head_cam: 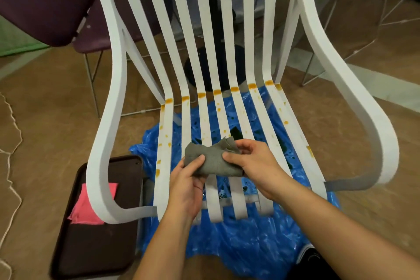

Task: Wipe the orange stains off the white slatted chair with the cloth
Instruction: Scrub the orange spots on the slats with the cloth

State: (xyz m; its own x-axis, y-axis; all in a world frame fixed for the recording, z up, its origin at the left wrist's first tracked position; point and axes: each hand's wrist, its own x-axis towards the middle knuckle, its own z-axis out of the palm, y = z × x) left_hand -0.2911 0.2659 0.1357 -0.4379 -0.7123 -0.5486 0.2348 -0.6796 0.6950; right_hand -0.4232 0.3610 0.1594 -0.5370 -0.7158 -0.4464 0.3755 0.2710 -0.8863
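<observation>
A white slatted chair (106,138) fills the head view, facing me. Orange stains (217,92) run in a line across the slats where seat meets back, and smaller orange drips dot the seat slats, mostly on the left and far right ones. Both hands hold a crumpled grey cloth (212,159) just above the front of the seat. My left hand (186,184) grips its lower left part, thumb on top. My right hand (252,161) pinches its right side between thumb and fingers.
A blue plastic sheet (241,243) lies on the brown floor under the chair. A dark tray (97,241) with a pink cloth (87,207) sits on the floor at left. Purple chairs (43,0) and a black table base (216,63) stand behind.
</observation>
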